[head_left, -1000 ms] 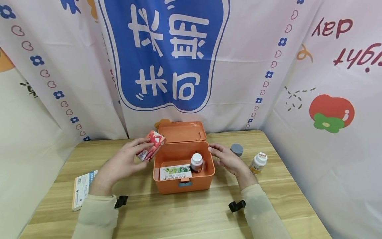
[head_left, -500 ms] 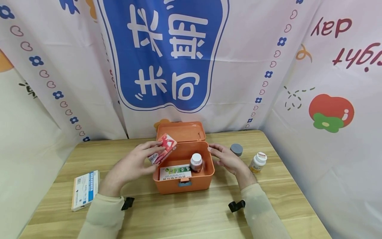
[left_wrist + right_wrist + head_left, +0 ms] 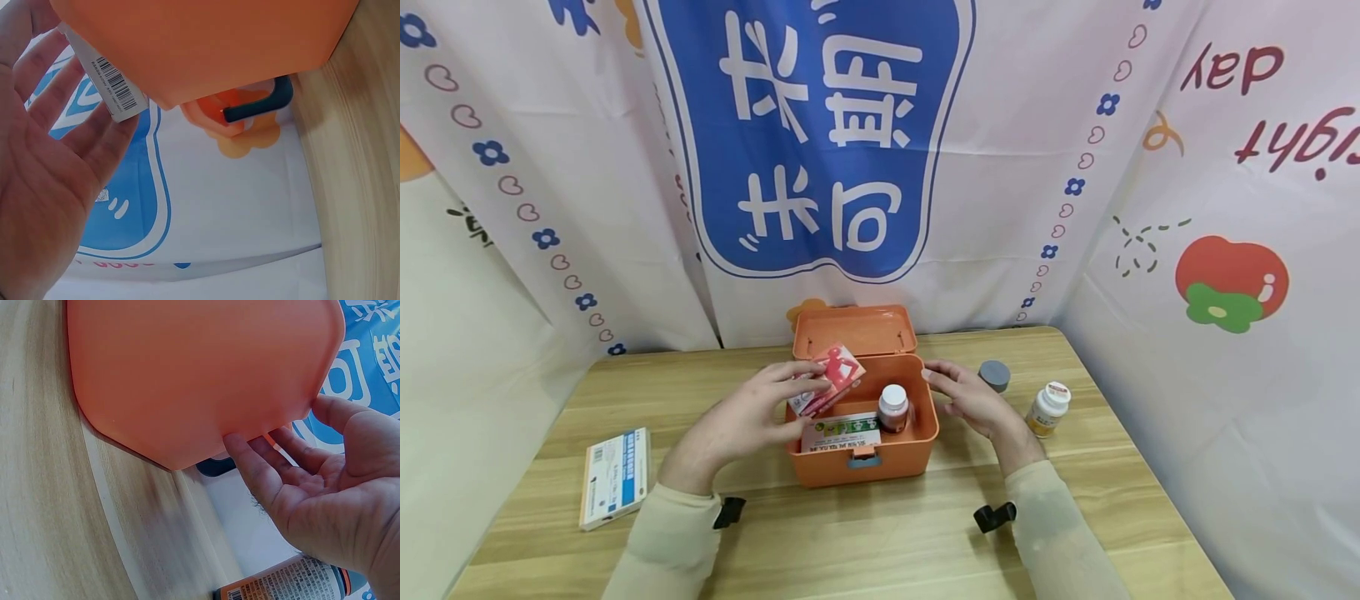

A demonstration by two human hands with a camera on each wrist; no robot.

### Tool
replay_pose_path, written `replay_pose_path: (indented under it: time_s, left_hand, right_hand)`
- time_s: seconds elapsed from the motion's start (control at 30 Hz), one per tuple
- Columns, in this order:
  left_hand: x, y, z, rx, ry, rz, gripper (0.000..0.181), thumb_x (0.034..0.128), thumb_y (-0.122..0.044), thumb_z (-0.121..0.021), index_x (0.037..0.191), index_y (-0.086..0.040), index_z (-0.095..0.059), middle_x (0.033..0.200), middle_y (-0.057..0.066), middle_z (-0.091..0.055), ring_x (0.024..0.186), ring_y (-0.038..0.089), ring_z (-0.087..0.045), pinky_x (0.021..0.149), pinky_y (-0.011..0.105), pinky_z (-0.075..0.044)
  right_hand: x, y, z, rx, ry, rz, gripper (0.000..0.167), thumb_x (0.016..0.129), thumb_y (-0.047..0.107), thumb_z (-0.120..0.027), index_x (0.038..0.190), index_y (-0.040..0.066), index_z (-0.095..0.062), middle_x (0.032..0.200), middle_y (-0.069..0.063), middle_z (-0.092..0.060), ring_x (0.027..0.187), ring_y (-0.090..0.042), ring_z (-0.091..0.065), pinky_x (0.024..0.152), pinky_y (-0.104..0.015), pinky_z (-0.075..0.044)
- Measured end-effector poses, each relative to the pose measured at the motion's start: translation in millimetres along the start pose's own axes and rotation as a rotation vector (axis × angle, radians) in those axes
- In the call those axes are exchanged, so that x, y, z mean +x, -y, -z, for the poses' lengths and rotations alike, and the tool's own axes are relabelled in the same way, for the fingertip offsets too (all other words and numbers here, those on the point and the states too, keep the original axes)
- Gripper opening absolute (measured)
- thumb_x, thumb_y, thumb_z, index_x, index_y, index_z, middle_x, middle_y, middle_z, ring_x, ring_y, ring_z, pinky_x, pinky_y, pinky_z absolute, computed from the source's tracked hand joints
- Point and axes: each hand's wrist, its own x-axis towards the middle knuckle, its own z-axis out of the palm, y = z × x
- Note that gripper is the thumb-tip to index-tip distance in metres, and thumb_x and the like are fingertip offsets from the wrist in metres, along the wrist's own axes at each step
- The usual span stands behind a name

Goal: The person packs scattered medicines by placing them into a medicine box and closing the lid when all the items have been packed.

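Observation:
My left hand point(image 3: 741, 421) pinches a red and white carton point(image 3: 831, 379), tilted over the left side of the open orange box point(image 3: 865, 475). In the left wrist view the carton's barcode end point(image 3: 115, 87) shows beside the box wall point(image 3: 206, 44), fingers point(image 3: 94, 134) along it. Inside the box stand a white-capped bottle point(image 3: 893, 408) and, lying to its left, a white and green carton point(image 3: 842, 432). My right hand point(image 3: 973, 400) touches the box's right side near the rim; in the right wrist view its fingertips rest against the orange wall point(image 3: 200, 375).
A white and blue carton point(image 3: 617, 479) lies at the left of the wooden table point(image 3: 865, 542). At the right are a grey round lid or jar point(image 3: 995, 375) and a white-capped bottle with a yellow label point(image 3: 1048, 409). The box's lid point(image 3: 855, 331) leans back near the curtain.
My left hand has carried the red and white carton rightwards, from beside the box to over its left part. My right hand stays at the box's side.

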Motion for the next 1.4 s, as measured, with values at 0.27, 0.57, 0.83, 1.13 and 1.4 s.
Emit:
replay_pose_path:
  time_s: [0.27,0.57,0.83,1.13,1.4]
  left_hand:
    - [2.8,0.6,-5.2,-0.031,0.029,-0.026,0.056,0.1010,-0.008,-0.087,0.154,-0.023,-0.079,0.172,0.008,-0.066,0.165,0.048,-0.053,0.131,0.078,-0.049]
    - [6.7,0.1,-8.1,-0.046,0.068,-0.027,0.048,0.1030,-0.010,-0.086,0.149,-0.024,-0.082,0.168,0.006,-0.068,0.163,0.045,-0.056,0.132,0.077,-0.050]
    - [14.3,0.8,-10.9,-0.038,0.098,-0.071,0.045,0.1017,-0.009,-0.084,0.145,-0.021,-0.084,0.165,0.009,-0.071,0.158,0.041,-0.062,0.131,0.071,-0.054]
    - [29.5,1.5,-7.5,0.038,0.177,-0.115,0.042,0.0978,-0.007,-0.079,0.138,-0.015,-0.087,0.156,0.006,-0.076,0.150,0.037,-0.067,0.128,0.064,-0.058]
    - [39.8,1.0,-7.2,0.044,0.274,-0.084,0.043,0.0962,-0.006,-0.079,0.135,-0.024,-0.088,0.154,0.002,-0.077,0.147,0.032,-0.069,0.128,0.061,-0.059]
  right_hand:
    - [0.5,-1,1,0.004,0.004,-0.003,0.060,0.126,0.036,-0.055,0.178,0.006,-0.046,0.182,-0.020,-0.051,0.172,-0.038,-0.047,0.132,-0.048,-0.056]
    - [0.5,0,1,0.012,0.003,-0.004,0.062,0.126,0.036,-0.056,0.178,0.005,-0.045,0.183,-0.020,-0.050,0.172,-0.038,-0.047,0.137,-0.054,-0.052]
    - [1.1,0,-1,0.000,-0.008,-0.012,0.061,0.125,0.038,-0.058,0.176,0.007,-0.048,0.181,-0.018,-0.053,0.164,-0.031,-0.054,0.122,-0.039,-0.058]
    - [0.7,-1,1,-0.009,-0.014,-0.013,0.060,0.124,0.039,-0.059,0.176,0.009,-0.050,0.179,-0.017,-0.054,0.158,-0.028,-0.056,0.109,-0.029,-0.058]
    - [-0.3,1,0,-0.003,-0.012,-0.012,0.060,0.124,0.038,-0.059,0.176,0.008,-0.049,0.181,-0.018,-0.053,0.164,-0.032,-0.053,0.117,-0.035,-0.058]
